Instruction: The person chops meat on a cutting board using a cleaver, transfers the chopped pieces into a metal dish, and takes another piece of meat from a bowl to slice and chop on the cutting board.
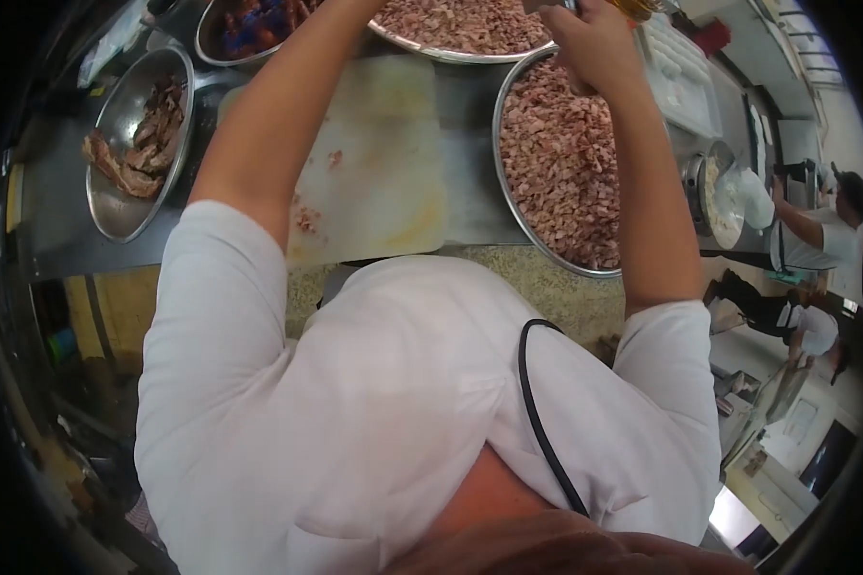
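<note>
The right hand (599, 43) is raised at the top of the view, fingers curled tight around a bottle (636, 10) of amber liquid, of which only the lower part shows at the frame edge. Hand and bottle sit above the far rim of a large metal bowl (508, 182) filled with chopped pinkish meat (561, 163). That bowl stands on the counter at the person's right, its near rim close to the counter edge.

The left hand is out of view: the left forearm (268, 115) runs up past the top edge beside a second bowl of chopped meat (460, 24), so its grip cannot be told.

Between the two arms lies a pale cutting board (384, 163) (stained yellow in places, with a few meat scraps near the left arm). Left of the board stands a smaller metal bowl (115, 206) holding strips of cooked meat. Behind it, a further bowl (249, 29) holds dark red and blue pieces; what they are cannot be told.

The person wears a white short-sleeved top (374, 412) with a black cord (537, 412) across the chest.

At far right, well apart, two other people (820, 240) in white tops are at another counter.
</note>
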Demonstrator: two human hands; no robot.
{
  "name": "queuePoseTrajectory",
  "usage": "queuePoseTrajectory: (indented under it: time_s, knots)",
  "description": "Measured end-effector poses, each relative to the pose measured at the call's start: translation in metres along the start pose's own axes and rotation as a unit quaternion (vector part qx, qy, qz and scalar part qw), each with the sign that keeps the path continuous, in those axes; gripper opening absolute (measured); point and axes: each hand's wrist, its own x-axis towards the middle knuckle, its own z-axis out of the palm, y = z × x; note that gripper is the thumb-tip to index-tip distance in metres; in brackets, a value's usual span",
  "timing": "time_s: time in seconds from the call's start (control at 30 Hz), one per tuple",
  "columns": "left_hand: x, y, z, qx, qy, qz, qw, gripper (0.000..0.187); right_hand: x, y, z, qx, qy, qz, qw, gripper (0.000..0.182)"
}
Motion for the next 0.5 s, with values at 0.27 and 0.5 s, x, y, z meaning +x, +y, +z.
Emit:
queuePoseTrajectory:
  time_s: [0.27,0.5]
  knots:
    - [-0.239,-0.053,-0.039,-0.027,0.042,0.049,0.998,0.043,-0.129,-0.035,0.028,0.377,-0.221,0.056,0.898,0.027]
    - [-0.368,-0.03,-0.071,0.066,-0.159,-0.015,0.985,0.088,-0.17,-0.048,0.095,0.061,-0.302,-0.039,0.951,0.036]
